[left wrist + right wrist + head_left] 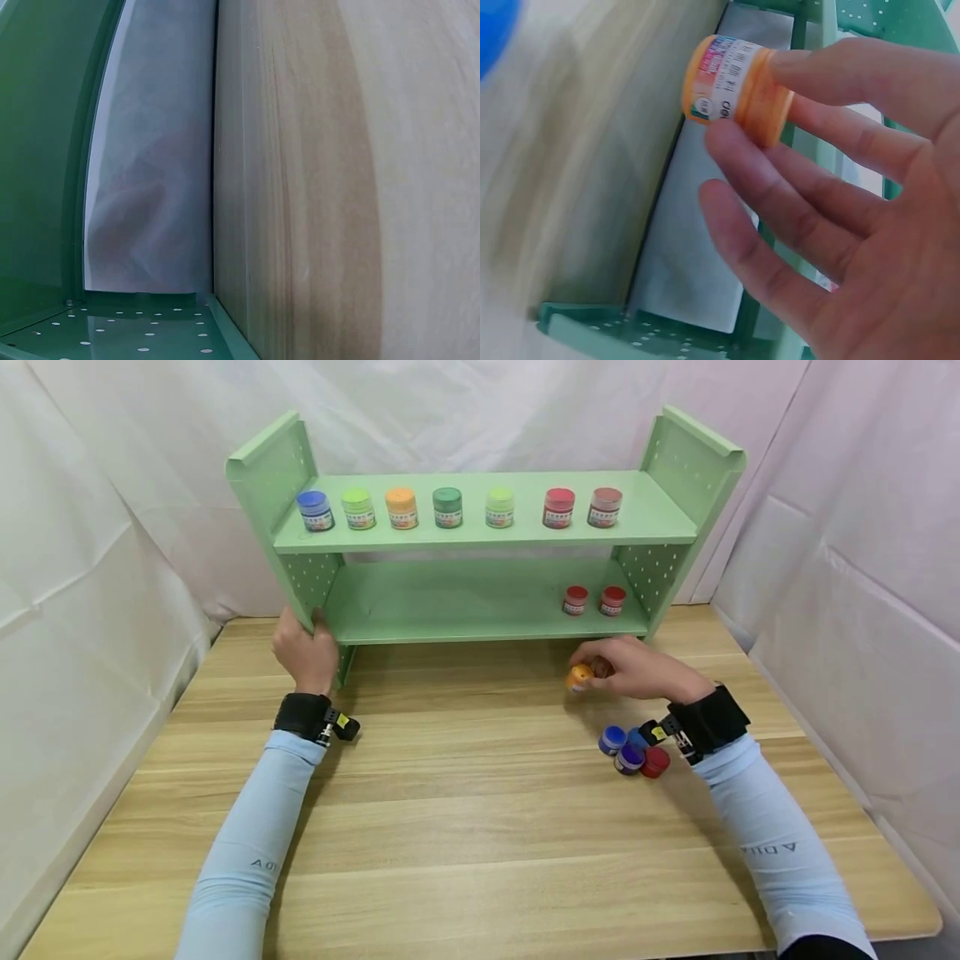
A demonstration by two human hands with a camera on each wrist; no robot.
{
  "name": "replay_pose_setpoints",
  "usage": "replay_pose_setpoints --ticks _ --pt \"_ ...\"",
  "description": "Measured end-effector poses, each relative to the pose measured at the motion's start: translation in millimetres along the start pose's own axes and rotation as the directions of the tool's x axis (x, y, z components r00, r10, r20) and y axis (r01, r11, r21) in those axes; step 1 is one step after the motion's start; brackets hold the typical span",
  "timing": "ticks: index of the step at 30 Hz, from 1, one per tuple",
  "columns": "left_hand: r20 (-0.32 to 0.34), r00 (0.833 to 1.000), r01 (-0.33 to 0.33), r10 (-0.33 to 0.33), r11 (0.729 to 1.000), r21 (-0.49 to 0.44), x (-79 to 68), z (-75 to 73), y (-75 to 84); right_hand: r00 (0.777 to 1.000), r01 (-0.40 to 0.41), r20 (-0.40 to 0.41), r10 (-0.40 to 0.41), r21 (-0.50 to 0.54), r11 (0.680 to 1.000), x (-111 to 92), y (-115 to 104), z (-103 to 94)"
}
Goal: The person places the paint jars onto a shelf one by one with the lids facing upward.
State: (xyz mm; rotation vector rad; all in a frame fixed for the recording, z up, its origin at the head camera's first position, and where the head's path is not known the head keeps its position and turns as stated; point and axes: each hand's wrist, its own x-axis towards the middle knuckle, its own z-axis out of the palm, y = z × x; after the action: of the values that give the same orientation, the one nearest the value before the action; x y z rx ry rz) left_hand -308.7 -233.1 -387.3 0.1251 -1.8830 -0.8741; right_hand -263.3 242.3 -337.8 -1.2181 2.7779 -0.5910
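My right hand (637,667) pinches a small orange paint jar (731,88) between thumb and fingers, in front of the shelf's lower board. In the right wrist view its white printed label shows. My left hand (306,652) grips the lower left side panel of the green shelf (480,602); its fingers are partly hidden behind the panel. Under the right wrist stand several jars: a blue jar (612,740), a dark blue jar (629,759), a red jar (656,762) and another blue one partly covered by the wrist camera.
A row of several jars stands on the upper board, from a blue jar (315,512) at left to a dark red jar (604,508) at right. Two small red jars (575,601) sit at the lower board's right end. White cloth (90,527) surrounds the wooden table (450,827).
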Motion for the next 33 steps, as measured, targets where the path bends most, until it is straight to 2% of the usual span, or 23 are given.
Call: replay_pose_setpoints --ticks 10,14,21,29,33 --pt "0.003 1.000 0.016 -0.016 1.000 -0.006 -3.4 -2.9 0.6 0.994 0.090 -0.066 -0.092 -0.041 0.995 22 -11 -15.5" --pt "0.003 1.000 0.011 -0.011 1.000 0.005 -5.3 -2.7 -0.1 0.992 0.103 -0.075 -0.106 -0.038 0.994 25 -16 -19.3" --pt "0.009 1.000 0.016 -0.016 1.000 0.001 -1.7 -2.0 1.6 0.982 0.153 -0.102 -0.161 -0.083 0.985 35 -34 -33.4" --pt "0.003 1.000 0.027 -0.027 0.999 -0.016 -2.4 -2.5 0.5 0.986 0.131 -0.091 -0.143 -0.126 0.983 63 -43 -48.6" --pt "0.003 1.000 0.017 -0.017 1.000 -0.010 -0.3 -0.7 -0.2 0.992 0.096 -0.073 -0.107 -0.143 0.985 81 -48 -57.1"
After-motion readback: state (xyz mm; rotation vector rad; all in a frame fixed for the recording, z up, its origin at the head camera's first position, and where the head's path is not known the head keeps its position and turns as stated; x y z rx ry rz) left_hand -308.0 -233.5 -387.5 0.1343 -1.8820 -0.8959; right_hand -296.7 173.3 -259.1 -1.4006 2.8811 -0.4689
